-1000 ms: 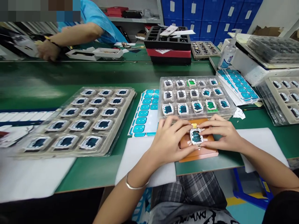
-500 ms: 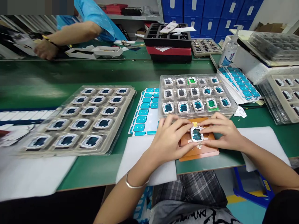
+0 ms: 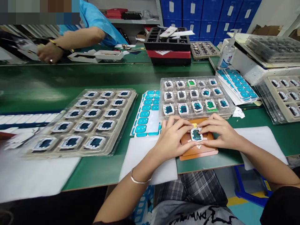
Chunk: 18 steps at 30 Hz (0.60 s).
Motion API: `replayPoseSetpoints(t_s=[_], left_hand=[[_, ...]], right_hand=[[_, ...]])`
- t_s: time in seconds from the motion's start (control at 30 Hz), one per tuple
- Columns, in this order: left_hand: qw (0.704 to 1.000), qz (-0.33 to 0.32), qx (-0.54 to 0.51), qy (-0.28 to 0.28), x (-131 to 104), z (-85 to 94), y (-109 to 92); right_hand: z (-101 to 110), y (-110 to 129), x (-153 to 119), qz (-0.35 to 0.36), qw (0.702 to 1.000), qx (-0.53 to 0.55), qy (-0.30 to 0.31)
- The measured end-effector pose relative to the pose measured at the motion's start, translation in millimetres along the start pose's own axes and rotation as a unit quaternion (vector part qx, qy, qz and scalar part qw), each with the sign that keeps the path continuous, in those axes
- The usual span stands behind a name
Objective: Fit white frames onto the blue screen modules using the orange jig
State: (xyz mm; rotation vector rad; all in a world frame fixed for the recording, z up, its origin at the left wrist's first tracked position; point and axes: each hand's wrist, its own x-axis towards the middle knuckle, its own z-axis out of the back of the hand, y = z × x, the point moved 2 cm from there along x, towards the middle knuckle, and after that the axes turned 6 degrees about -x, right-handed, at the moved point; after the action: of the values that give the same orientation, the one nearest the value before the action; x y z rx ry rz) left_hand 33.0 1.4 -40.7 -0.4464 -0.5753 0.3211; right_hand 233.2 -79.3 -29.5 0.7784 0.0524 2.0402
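Between my two hands is a small square white frame with a dark teal centre [image 3: 196,134], like a watch-case part. It sits over an orange-brown pad [image 3: 199,152] at the table's front edge. My left hand [image 3: 173,136] grips the part's left side, thumb at its lower edge. From the right, my right hand [image 3: 217,132] pinches it with fingers along the upper right and thumb at the lower right. A yellow piece [image 3: 194,125] shows just above the part. Directly behind my hands lies a clear plastic tray [image 3: 161,103] with similar parts, some green.
Left stands another tray of such parts [image 3: 112,149]. Blue sticker sheets [image 3: 144,121] lie between the trays, and more sticker sheets [image 3: 236,86] lie right, near a pump bottle [image 3: 227,56]. White foam sheets [image 3: 147,161] flank the pad. Across the table a co-worker's hand [image 3: 50,53] is busy.
The view has shifted slightly. My hands keep their hold on the part with only slight finger movement. The co-worker's hand has moved a little.
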Motion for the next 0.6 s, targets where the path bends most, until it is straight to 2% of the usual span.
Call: replayPoseSetpoints(t_s=[0.1,0.2,0.27,0.4,0.5,0.6], left_hand=[[0.998,-0.046,-0.027,-0.012,1,-4.8,-3],[0.995,-0.087,-0.021,0.042,1,-10.0,-7],[0.994,-0.097,-0.007,0.057,1,-9.2,-7],[0.987,-0.157,0.025,-0.001,-3,2.6,-8],[0.976,-0.211,0.032,-0.049,-5,11.7,-11],[0.971,-0.221,0.020,-0.085,-5,17.7,-13]], right_hand=[[-1,0,0,-0.028,0.999,0.037,-0.021],[-3,0,-2,-0.090,0.988,0.114,-0.059],[-6,-1,-4,-0.128,0.970,0.197,-0.062],[-10,-1,-6,-0.138,0.913,0.383,-0.018],[-9,-2,-5,-0.131,0.869,0.477,0.002],[-7,-4,-5,-0.184,0.812,0.555,0.003]])
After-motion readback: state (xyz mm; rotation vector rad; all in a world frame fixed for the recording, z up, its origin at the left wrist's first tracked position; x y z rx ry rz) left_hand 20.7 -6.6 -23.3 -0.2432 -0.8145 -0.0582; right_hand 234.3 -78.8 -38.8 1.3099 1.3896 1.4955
